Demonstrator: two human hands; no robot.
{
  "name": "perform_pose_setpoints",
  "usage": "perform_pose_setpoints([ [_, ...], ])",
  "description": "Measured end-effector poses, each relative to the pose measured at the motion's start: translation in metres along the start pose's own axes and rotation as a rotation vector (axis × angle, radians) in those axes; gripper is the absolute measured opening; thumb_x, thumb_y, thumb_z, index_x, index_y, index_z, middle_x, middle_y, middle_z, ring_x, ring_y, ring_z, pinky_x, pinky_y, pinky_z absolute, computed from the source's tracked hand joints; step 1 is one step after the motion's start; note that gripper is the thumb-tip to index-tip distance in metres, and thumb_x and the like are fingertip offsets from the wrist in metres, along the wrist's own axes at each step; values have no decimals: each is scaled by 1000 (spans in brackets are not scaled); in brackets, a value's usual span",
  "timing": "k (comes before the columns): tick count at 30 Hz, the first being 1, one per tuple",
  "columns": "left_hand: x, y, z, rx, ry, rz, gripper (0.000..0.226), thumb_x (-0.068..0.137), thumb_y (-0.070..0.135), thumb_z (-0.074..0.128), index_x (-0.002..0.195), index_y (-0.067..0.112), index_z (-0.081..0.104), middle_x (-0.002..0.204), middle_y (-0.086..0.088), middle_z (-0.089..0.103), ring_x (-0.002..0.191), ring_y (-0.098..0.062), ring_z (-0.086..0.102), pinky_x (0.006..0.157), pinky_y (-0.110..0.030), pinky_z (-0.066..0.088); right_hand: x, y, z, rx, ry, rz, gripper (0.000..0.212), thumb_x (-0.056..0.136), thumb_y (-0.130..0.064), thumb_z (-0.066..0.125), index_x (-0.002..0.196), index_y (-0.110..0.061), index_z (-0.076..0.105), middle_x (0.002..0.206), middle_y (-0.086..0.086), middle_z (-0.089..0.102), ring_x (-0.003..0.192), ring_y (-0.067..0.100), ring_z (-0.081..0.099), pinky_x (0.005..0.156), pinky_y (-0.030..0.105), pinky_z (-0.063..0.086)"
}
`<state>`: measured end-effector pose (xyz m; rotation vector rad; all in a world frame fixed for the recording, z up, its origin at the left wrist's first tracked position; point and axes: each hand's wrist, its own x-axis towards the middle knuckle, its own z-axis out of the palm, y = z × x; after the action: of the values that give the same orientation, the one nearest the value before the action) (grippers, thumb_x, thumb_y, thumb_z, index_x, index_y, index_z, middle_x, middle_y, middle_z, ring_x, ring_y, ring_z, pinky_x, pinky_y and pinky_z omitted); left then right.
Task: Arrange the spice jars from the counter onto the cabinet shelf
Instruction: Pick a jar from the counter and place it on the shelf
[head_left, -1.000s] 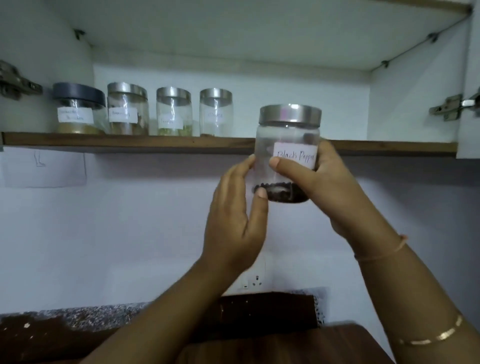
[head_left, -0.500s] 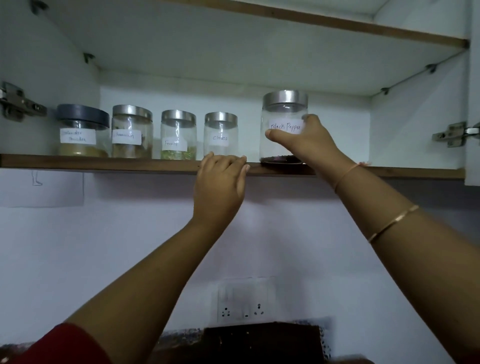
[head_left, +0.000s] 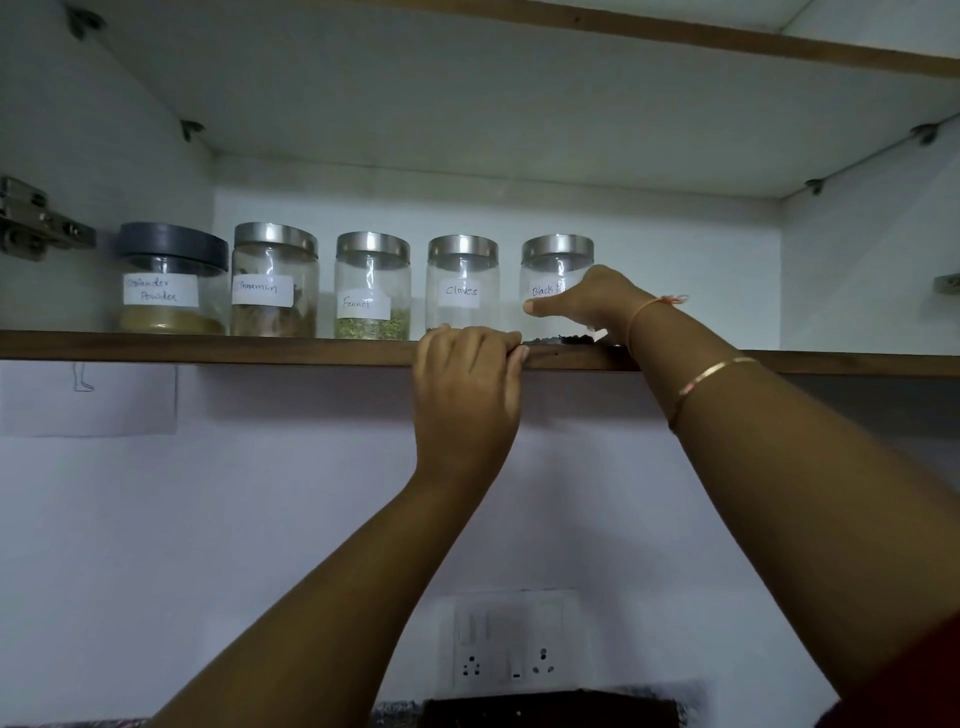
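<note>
Pepper jar (head_left: 549, 273) on shelf (head_left: 260, 349), right hand (head_left: 592, 302) gripping

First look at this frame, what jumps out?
The right hand grips the black pepper jar at the right end of the row on the cabinet shelf. Left of it stand the cloves jar, fennel jar, cinnamon jar and dark-lidded coriander powder jar. The left hand curls its fingers over the shelf's front edge, below the cloves jar.
</note>
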<state>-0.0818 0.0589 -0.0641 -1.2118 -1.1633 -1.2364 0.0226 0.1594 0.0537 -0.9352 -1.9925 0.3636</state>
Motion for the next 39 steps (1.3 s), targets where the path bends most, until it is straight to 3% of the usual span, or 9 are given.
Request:
perform_pose_setpoints([
  [7,-2,-5,4,-18,90,65,13,89,18,59,89,10,69,84,-2,68,82,-25,60,96,-37,39,15,7,11,-2,-8,17,62,76,-41,75,124,-8,55,102,6,54,94,22,50,79,28,39],
  [14,-2,-4,0,-38,70,78,12,89,16,61,90,9,70,84,-2,69,82,-23,62,97,-41,42,2,-1,3,-176,-136,81,82,75,-51,71,140,-11,43,145,11,44,137,31,33,115,40,26],
  [20,-5,7,-11,-33,-91,-3,20,91,13,57,106,7,67,100,-7,68,100,-25,61,110,-44,31,-37,-14,4,-420,87,62,12,87,-17,60,81,-8,53,109,12,63,106,29,59,75,29,42],
  [23,-10,15,-18,-28,-165,-67,28,92,15,54,117,7,63,119,-8,64,123,-27,51,115,-43,16,-66,-7,12,-289,305,-61,34,85,-6,48,56,-13,32,72,6,51,76,29,51,57,24,31],
  [25,-20,22,-24,-86,-156,-120,26,92,13,54,115,8,65,122,-7,63,128,-26,47,115,-41,12,-92,2,21,-202,408,-192,34,89,-10,46,56,-9,43,63,5,48,70,27,48,50,27,27],
  [27,-40,32,-29,-185,-156,-164,25,92,10,54,115,7,65,121,-8,65,126,-26,51,114,-40,15,-116,17,37,-145,474,-339,26,94,-11,46,86,0,68,96,14,65,96,28,58,77,23,42],
  [29,-70,41,-31,-239,-196,-196,27,92,9,54,117,5,64,121,-11,65,123,-27,53,114,-41,19,-144,34,56,-94,456,-398,32,95,-10,47,121,0,62,138,15,51,130,24,45,109,22,32],
  [33,-145,53,-36,-301,-314,-330,30,90,8,55,120,5,62,122,-11,64,121,-27,55,112,-45,25,-203,77,101,66,328,-304,33,97,-14,48,127,-8,60,152,2,35,128,2,36,91,-12,14],
  [39,-271,51,-62,-303,-639,-517,31,96,26,50,124,21,58,122,4,64,107,-12,61,94,-23,44,-284,154,162,69,7,0,34,96,-17,50,129,-18,58,157,-2,22,127,13,48,93,0,26],
])
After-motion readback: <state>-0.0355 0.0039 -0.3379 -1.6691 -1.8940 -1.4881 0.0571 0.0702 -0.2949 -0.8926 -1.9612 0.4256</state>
